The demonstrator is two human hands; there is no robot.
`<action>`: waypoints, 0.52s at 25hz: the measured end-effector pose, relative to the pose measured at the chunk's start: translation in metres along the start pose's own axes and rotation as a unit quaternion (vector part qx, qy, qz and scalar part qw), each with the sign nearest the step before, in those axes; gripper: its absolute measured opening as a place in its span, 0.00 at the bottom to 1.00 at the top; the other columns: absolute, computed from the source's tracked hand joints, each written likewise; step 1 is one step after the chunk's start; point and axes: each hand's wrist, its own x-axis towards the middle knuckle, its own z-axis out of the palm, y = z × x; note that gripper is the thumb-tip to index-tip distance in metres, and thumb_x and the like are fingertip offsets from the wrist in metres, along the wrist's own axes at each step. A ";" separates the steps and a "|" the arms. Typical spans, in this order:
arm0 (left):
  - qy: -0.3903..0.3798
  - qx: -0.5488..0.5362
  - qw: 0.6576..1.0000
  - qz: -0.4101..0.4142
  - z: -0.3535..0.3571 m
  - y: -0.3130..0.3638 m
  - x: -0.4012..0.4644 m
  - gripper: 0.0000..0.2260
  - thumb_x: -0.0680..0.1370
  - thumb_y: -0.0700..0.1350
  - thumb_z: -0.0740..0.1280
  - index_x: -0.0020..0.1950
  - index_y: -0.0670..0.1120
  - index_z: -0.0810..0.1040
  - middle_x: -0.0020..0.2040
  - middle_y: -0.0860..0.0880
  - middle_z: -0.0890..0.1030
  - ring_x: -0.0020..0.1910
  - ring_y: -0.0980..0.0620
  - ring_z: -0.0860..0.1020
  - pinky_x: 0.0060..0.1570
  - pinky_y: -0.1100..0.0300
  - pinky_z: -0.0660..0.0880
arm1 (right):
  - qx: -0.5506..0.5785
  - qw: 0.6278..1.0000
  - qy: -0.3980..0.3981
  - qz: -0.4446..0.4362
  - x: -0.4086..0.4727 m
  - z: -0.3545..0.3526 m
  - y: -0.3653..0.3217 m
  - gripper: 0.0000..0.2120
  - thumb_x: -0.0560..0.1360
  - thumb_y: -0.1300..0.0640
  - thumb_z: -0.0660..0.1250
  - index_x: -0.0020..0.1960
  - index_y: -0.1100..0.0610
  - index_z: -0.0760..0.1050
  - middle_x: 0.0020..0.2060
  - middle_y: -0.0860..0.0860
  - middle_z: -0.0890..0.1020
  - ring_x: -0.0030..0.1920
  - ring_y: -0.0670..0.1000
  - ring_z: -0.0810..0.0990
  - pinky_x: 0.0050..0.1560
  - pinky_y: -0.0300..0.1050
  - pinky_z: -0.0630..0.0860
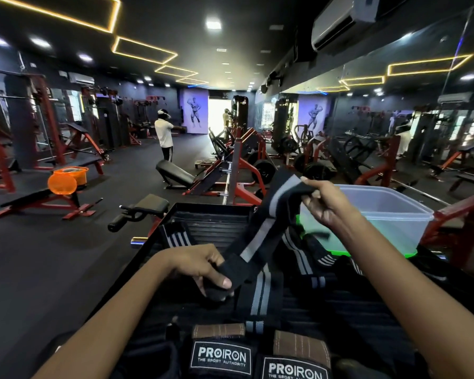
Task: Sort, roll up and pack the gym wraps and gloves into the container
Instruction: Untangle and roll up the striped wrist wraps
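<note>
A black gym wrap with a grey stripe (260, 231) is stretched in the air between both hands. My left hand (203, 266) grips its lower end, and my right hand (323, 203) pinches its upper end, raised in front of the clear plastic container (411, 209). Under the held wrap lie more black and grey striped wraps (307, 258) in a loose heap on the black ribbed platform (216, 222). Two brown and black PROIRON gloves (222, 351) lie side by side at the near edge. The container sits on a green lid (348, 251) at the right.
A black padded bench roller (137, 212) stands left of the platform. An orange bucket (71, 176) rests on a red bench at the far left. Red weight machines fill the room, and a person (163, 135) stands in the aisle.
</note>
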 end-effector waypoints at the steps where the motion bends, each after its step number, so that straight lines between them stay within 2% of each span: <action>1: -0.010 -0.016 1.000 -0.004 0.002 0.000 0.000 0.05 0.76 0.37 0.69 0.47 0.44 0.84 0.43 0.50 0.86 0.42 0.54 0.83 0.43 0.60 0.80 | 0.054 0.998 -0.020 0.008 0.002 0.000 -0.005 0.06 0.80 0.63 0.61 0.49 0.66 0.73 0.41 0.63 0.81 0.38 0.54 0.85 0.36 0.44 0.83; 2: -0.014 -0.027 1.000 -0.004 0.002 0.000 0.000 0.05 0.76 0.37 0.69 0.48 0.43 0.84 0.44 0.49 0.85 0.42 0.54 0.83 0.42 0.61 0.80 | 0.072 0.996 -0.052 0.018 0.005 -0.002 -0.007 0.11 0.81 0.58 0.60 0.56 0.66 0.70 0.50 0.67 0.78 0.47 0.59 0.84 0.42 0.50 0.83; 3: -0.020 -0.032 0.999 -0.005 0.002 0.001 0.000 0.05 0.76 0.38 0.70 0.49 0.43 0.84 0.46 0.49 0.85 0.43 0.54 0.83 0.42 0.61 0.80 | 0.023 0.996 -0.084 0.029 0.008 -0.007 -0.006 0.17 0.82 0.53 0.59 0.65 0.63 0.65 0.57 0.68 0.73 0.53 0.62 0.82 0.46 0.55 0.83; 4: -0.031 -0.027 0.999 -0.012 0.001 0.001 -0.001 0.05 0.76 0.38 0.70 0.49 0.43 0.84 0.46 0.49 0.85 0.43 0.54 0.83 0.42 0.61 0.80 | -0.093 0.988 -0.112 0.044 0.011 -0.013 -0.003 0.22 0.82 0.50 0.58 0.71 0.59 0.59 0.63 0.67 0.69 0.55 0.62 0.80 0.47 0.58 0.82; 5: -0.049 -0.013 0.998 -0.025 0.001 -0.001 -0.002 0.05 0.76 0.38 0.69 0.48 0.45 0.85 0.46 0.50 0.85 0.43 0.54 0.82 0.43 0.62 0.80 | -0.246 0.959 -0.128 0.062 0.011 -0.018 0.000 0.23 0.83 0.50 0.56 0.74 0.57 0.56 0.66 0.64 0.69 0.54 0.61 0.80 0.47 0.59 0.82; 7: -0.078 0.015 0.995 -0.061 0.002 -0.002 -0.003 0.09 0.77 0.38 0.69 0.43 0.50 0.86 0.42 0.52 0.85 0.41 0.56 0.82 0.42 0.63 0.80 | -0.491 0.861 -0.113 0.071 0.009 -0.030 0.007 0.20 0.82 0.56 0.58 0.72 0.59 0.59 0.62 0.59 0.72 0.50 0.59 0.80 0.48 0.58 0.80; 8: -0.081 0.017 0.994 -0.074 0.003 -0.002 -0.004 0.10 0.77 0.37 0.69 0.41 0.50 0.85 0.41 0.53 0.85 0.40 0.56 0.82 0.42 0.63 0.80 | -0.552 0.826 -0.104 0.054 0.008 -0.036 0.008 0.18 0.82 0.58 0.60 0.70 0.59 0.63 0.59 0.58 0.74 0.49 0.58 0.80 0.48 0.57 0.80; 9: -0.077 0.017 0.994 -0.080 0.002 -0.002 -0.004 0.10 0.77 0.37 0.69 0.41 0.50 0.85 0.40 0.52 0.85 0.39 0.56 0.82 0.41 0.64 0.80 | -0.577 0.810 -0.101 0.034 0.006 -0.041 0.006 0.16 0.81 0.59 0.61 0.67 0.60 0.66 0.57 0.58 0.75 0.47 0.57 0.80 0.47 0.56 0.80; 12: -0.060 0.016 0.994 -0.092 -0.001 -0.004 -0.002 0.05 0.76 0.36 0.70 0.45 0.46 0.82 0.40 0.50 0.84 0.40 0.55 0.82 0.39 0.63 0.80 | -0.594 0.798 -0.095 -0.024 0.002 -0.064 -0.009 0.11 0.78 0.60 0.66 0.60 0.62 0.72 0.50 0.58 0.79 0.44 0.54 0.81 0.45 0.53 0.81; 13: -0.062 0.023 0.994 -0.091 0.000 -0.004 -0.002 0.04 0.75 0.37 0.71 0.48 0.44 0.81 0.41 0.49 0.83 0.41 0.54 0.82 0.38 0.63 0.80 | -0.628 0.773 -0.086 -0.043 -0.001 -0.074 -0.017 0.11 0.77 0.60 0.68 0.58 0.61 0.74 0.49 0.57 0.80 0.43 0.53 0.81 0.44 0.51 0.80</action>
